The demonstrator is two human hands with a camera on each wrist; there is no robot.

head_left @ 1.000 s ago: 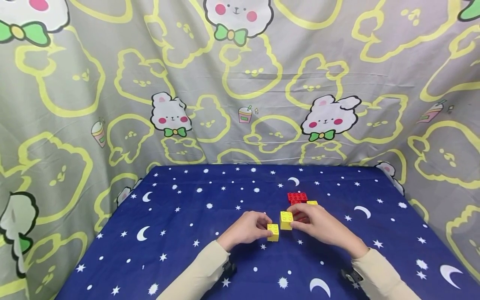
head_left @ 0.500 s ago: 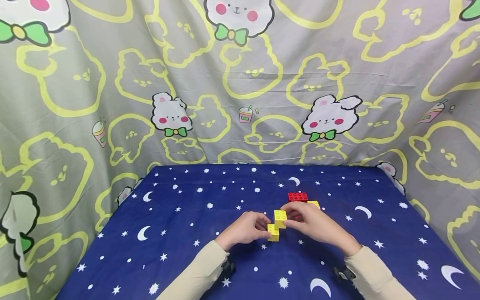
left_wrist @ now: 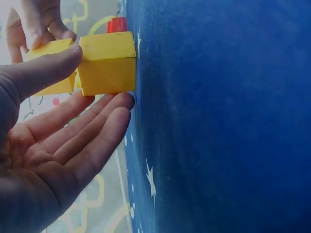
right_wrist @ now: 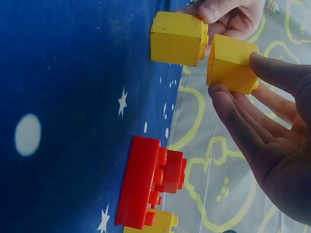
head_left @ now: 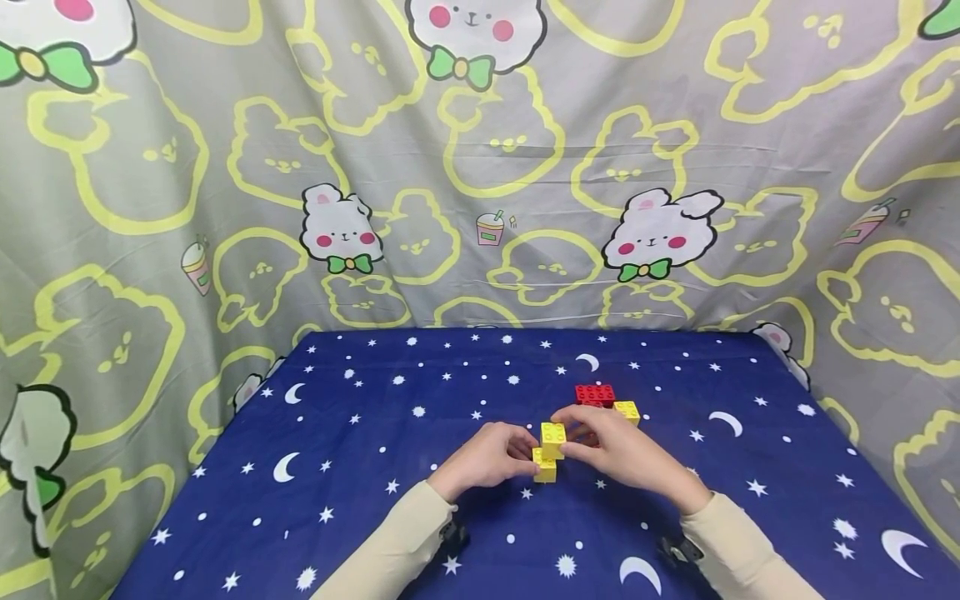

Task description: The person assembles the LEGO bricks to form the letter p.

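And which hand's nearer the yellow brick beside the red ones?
Right. The right hand is just on the near side of that yellow brick, pinching the upper yellow 2x2 brick; the left hand is farther off, to the left, pinching the lower yellow 2x2 brick.

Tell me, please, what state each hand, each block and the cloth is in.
Left hand: pinching the lower yellow block.
Right hand: holding the upper yellow block.
Lower yellow block: upright on the blue cloth, studs up.
Upper yellow block: above the lower one, not pressed home.
Third yellow block: studs up, unheld.
Red blocks: studs up, unheld.
Blue cloth: spread out flat.
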